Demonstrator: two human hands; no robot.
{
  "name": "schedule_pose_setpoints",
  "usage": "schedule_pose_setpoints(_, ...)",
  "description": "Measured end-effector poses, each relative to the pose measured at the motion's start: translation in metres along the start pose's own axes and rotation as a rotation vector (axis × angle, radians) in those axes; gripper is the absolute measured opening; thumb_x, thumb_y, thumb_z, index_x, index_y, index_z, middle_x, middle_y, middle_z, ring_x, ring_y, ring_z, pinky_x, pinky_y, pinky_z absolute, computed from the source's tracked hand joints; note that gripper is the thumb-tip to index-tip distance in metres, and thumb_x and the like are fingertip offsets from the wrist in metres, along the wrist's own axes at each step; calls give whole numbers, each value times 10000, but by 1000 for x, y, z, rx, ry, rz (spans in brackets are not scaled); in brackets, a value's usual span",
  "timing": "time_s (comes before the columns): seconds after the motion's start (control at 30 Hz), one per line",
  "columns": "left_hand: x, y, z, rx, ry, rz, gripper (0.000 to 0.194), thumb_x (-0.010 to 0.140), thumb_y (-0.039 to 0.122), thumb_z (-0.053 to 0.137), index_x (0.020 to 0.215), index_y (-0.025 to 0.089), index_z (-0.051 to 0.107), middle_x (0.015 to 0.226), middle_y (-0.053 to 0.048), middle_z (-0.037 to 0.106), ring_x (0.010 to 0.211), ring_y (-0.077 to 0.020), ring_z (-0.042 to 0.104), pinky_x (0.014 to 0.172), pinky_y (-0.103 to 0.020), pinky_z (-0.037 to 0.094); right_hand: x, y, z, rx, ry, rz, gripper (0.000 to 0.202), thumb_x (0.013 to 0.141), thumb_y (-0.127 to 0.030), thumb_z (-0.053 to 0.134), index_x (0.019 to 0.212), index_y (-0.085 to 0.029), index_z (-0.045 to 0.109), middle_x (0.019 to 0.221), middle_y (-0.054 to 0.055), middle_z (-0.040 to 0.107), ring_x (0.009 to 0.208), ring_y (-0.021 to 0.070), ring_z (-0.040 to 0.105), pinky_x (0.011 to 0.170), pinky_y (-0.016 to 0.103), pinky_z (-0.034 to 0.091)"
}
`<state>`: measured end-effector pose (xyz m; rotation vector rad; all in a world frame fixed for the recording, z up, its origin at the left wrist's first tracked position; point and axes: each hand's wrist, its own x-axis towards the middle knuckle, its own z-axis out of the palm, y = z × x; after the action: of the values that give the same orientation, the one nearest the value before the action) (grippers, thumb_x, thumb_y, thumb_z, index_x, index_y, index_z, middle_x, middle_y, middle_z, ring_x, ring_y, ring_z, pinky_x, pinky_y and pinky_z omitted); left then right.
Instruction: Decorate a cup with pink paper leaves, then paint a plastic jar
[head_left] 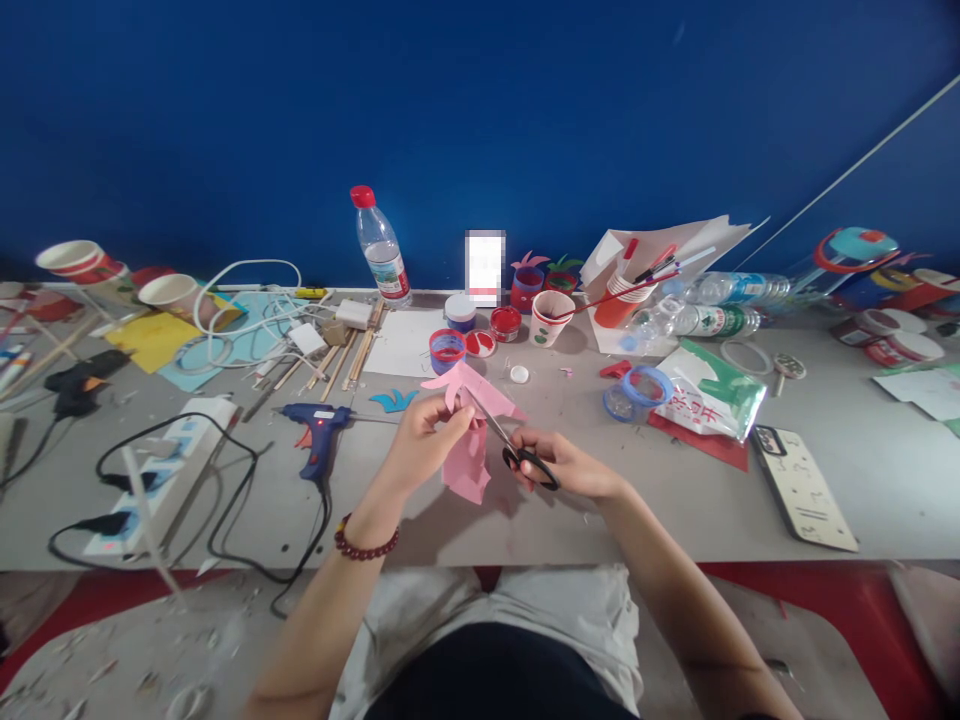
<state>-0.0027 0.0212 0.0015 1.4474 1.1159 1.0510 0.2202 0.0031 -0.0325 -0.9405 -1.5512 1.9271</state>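
Note:
Pinched in my left hand [431, 440] is a sheet of pink paper [466, 470], held above the table. Its upper edge is cut into pointed, leaf-like strips, and a flap hangs below my fingers. My right hand [559, 462] grips a pair of scissors [525, 462] by the black handles. The metal blades point up and left and lie against the pink paper near my left fingertips; whether they are parted I cannot tell. A blue paper cutout [394, 401] with similar points lies on the table left of the pink paper.
A blue glue gun [319, 435] and a white power strip [169, 470] with cables lie to the left. Behind stand a plastic bottle [382, 250], a paper cup [551, 318] and a blue-and-red ring [448, 352]. On the right are tape rolls [649, 386] and a phone [804, 488].

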Motion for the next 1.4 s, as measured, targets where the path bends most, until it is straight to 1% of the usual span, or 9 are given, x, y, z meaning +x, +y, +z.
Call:
schedule_pose_setpoints(0.13,1,0,-1,3,-4,1,285,831,354,614,616,170,583,619,-17,630,592,-130,566,612,-254,438,0,0,0,-6,4,17,509,787,-654,676,852,-174,518,680,-13,554,599,95,470,535,222,341)
schedule_pose_setpoints(0.23,0,1,0,7,-8,-10,277,832,351,606,624,168,595,627,-16,635,600,-127,566,610,-248,432,0,0,-1,-8,-4,25,485,802,-625,677,864,-175,507,676,-20,548,600,92,466,548,224,332)
schedule_pose_setpoints(0.37,0,3,0,18,-5,-26,279,829,359,602,629,165,604,661,-22,645,627,-128,567,613,-245,428,0,0,-1,-8,-6,29,448,825,-591,668,860,-180,496,636,-40,525,576,82,422,545,226,305)
schedule_pose_setpoints(0.6,1,1,-1,15,3,-39,278,829,373,602,648,162,620,659,-24,636,631,-134,561,632,-260,446,0,1,-1,-45,-1,53,442,837,-591,656,870,-178,499,636,-39,525,556,77,395,512,216,287)
schedule_pose_setpoints(0.77,0,1,2,-27,-28,-46,263,821,353,605,636,168,620,661,-24,659,640,-138,589,639,-256,462,0,-2,0,-18,21,36,496,785,-627,690,847,-170,507,664,-26,518,599,90,460,543,215,324)
schedule_pose_setpoints(0.87,-1,-1,3,-25,-40,-54,270,829,361,598,641,169,628,670,-27,671,646,-140,599,632,-251,463,0,-2,1,-14,30,29,501,777,-629,698,840,-170,507,684,-21,520,614,96,480,556,219,340)
schedule_pose_setpoints(1.03,0,-2,4,-18,-35,-51,272,821,373,607,641,171,630,664,-27,668,637,-138,593,625,-250,463,0,-1,1,1,27,29,503,778,-633,696,841,-175,498,662,-27,517,589,90,455,537,218,331)
schedule_pose_setpoints(1.2,0,1,5,-42,-16,-58,272,802,373,629,623,168,634,672,-40,671,640,-145,600,638,-261,487,0,-2,1,-7,16,34,475,803,-607,686,852,-174,498,637,-31,529,571,81,421,532,220,309)
schedule_pose_setpoints(1.4,-1,4,6,-83,-14,-79,269,789,376,651,613,173,645,670,-47,689,645,-154,622,640,-270,506,0,-1,1,-1,18,35,479,802,-609,686,859,-170,503,652,-29,520,592,87,444,540,220,314)
